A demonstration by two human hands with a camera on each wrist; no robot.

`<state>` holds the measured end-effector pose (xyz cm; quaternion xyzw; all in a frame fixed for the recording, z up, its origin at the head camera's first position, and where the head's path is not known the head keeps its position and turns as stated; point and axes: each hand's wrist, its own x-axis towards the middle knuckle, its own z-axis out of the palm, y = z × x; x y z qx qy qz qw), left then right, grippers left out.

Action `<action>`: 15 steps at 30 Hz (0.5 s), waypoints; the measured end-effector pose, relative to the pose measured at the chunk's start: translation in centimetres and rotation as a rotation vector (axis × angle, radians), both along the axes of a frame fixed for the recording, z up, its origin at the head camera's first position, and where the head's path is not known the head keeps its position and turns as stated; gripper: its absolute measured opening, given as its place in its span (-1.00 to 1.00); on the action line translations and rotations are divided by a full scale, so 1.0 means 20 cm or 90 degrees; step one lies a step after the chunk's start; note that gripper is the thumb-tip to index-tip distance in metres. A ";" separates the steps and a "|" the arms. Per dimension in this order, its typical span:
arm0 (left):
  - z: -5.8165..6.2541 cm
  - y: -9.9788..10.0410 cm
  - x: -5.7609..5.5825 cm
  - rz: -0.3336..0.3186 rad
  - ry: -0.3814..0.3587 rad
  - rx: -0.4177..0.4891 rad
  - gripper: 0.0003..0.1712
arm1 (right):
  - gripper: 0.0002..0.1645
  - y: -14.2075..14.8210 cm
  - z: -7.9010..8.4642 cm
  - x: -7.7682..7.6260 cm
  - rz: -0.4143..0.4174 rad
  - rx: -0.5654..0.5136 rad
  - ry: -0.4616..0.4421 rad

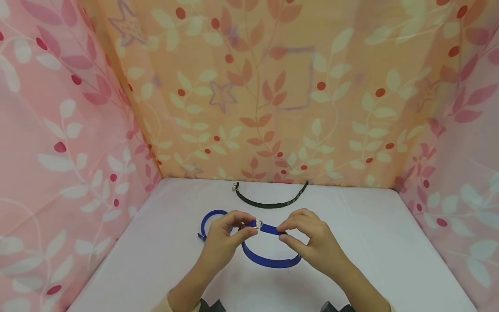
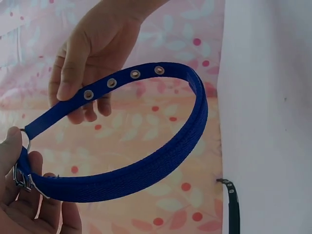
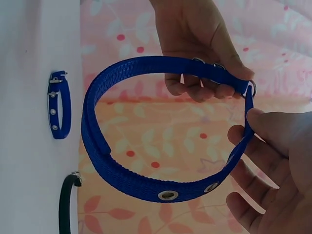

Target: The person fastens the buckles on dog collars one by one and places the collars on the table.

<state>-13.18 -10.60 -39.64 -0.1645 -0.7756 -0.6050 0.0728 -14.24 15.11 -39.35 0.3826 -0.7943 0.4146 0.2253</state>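
- Left hand [image 1: 223, 237] pinches the held blue collar [image 1: 273, 263] at its hardware end, with the metal ring [image 1: 262, 223] at the thumb and the buckle [image 2: 21, 181] among the fingers
- Right hand [image 1: 312, 236] pinches the collar's other end between thumb and fingers, a little back from the strap tip [image 2: 34, 129], which meets the ring between the two grips; whether it has passed through I cannot tell
- The rest of that collar bows in a loop below both grips, its eyelets [image 2: 135, 74] running back from the right hand's pinch
- By my judgement the fastening is just beginning: the ends are together, but threading and seating the buckle pin in an eyelet seem left
- Beside and beyond the left grip, a second blue collar [image 3: 65, 117] rests on the white table [image 1: 374, 260], looking already buckled into a closed loop
- Farthest past both grips, a dark collar [image 1: 269, 205] lies undone, ends well apart
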 end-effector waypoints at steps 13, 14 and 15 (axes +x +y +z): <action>-0.01 0.01 0.01 -0.061 -0.006 -0.055 -0.75 | -0.63 -0.01 0.01 0.01 0.044 -0.002 0.079; -0.01 0.02 0.01 -0.058 -0.005 -0.063 -0.74 | -0.63 -0.01 0.00 0.01 0.043 -0.001 0.086; -0.02 0.02 0.01 -0.057 0.000 -0.070 -0.74 | -0.63 -0.01 0.00 0.01 0.042 0.000 0.095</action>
